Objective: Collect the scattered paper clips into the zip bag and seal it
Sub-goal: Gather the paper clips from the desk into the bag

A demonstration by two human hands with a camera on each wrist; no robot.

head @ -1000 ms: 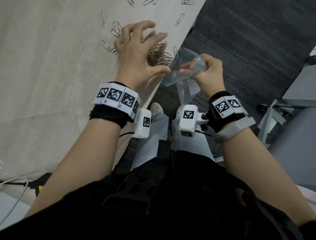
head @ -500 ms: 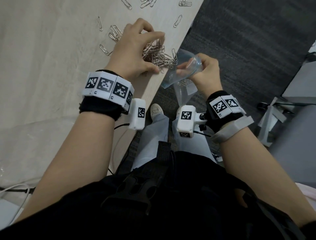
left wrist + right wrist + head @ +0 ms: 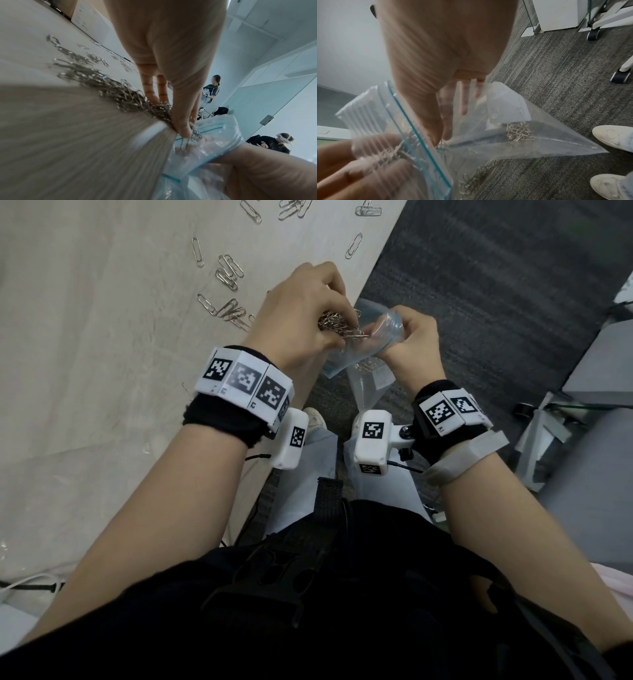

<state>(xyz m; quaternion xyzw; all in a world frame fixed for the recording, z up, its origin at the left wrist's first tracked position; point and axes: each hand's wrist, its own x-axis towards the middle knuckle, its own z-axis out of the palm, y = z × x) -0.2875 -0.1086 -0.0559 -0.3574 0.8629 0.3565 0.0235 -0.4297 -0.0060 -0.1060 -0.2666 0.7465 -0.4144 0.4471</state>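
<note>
A clump of silver paper clips (image 3: 339, 326) sits at the right edge of the pale table (image 3: 102, 371). My left hand (image 3: 301, 313) is cupped over it, thumb and fingers closed round the clump (image 3: 106, 86). A few clips hang over the edge into the open mouth of the clear zip bag (image 3: 366, 354). My right hand (image 3: 414, 337) grips the bag's blue-lined rim (image 3: 399, 111) just off the table edge. Several clips (image 3: 519, 131) lie in the bag's lower corner. More loose clips (image 3: 227, 272) stay scattered further up the table.
Dark grey carpet (image 3: 496, 302) lies right of the table edge. My white shoes (image 3: 616, 136) stand under the bag. Chair castors (image 3: 592, 34) and grey furniture (image 3: 599, 371) are at the right. Other people (image 3: 210, 90) are in the background. A white cable (image 3: 27, 582) lies at the table's near left.
My left hand has dragged the clump toward me and right to the table edge, closing over it. The right hand has brought the bag mouth up against the edge.
</note>
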